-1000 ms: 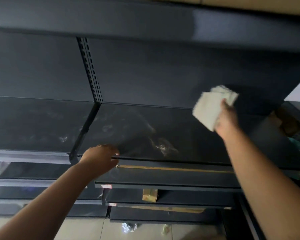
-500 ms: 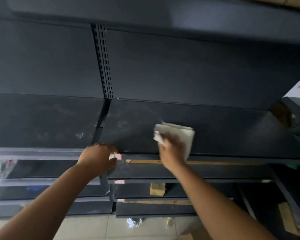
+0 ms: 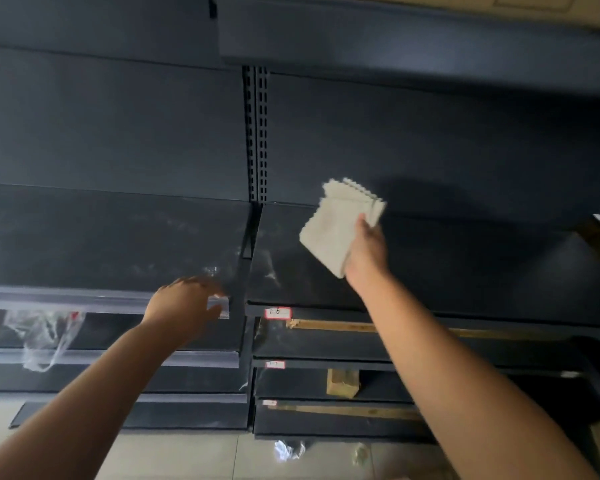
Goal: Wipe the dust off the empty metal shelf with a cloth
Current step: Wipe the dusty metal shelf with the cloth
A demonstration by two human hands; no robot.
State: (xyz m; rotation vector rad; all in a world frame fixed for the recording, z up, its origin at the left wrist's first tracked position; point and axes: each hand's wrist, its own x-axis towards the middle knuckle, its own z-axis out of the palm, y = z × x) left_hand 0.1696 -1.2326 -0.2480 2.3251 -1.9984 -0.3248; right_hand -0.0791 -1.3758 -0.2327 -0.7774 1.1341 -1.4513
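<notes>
A dark metal shelf [image 3: 465, 268] runs across the middle of the view, with pale dust smears near its left end. My right hand [image 3: 366, 249] grips a folded white cloth [image 3: 340, 225] and holds it lifted above the shelf, near the back panel. My left hand [image 3: 184, 304] is at the front edge of the neighbouring left shelf [image 3: 101, 244], by a small label strip; the hand is blurred, and its fingers look curled over the edge.
A slotted upright [image 3: 257, 133] divides the two shelf bays. Lower shelves [image 3: 326, 348] step outward below, with wooden strips, a wooden block [image 3: 342, 382] and a red-bordered label [image 3: 278, 312]. Clear plastic [image 3: 45, 336] hangs at the lower left. Tiled floor lies underneath.
My right hand lifted the cloth off the shelf's front and raised it toward the back panel. My left hand shifted slightly along the front edge. The view moved left.
</notes>
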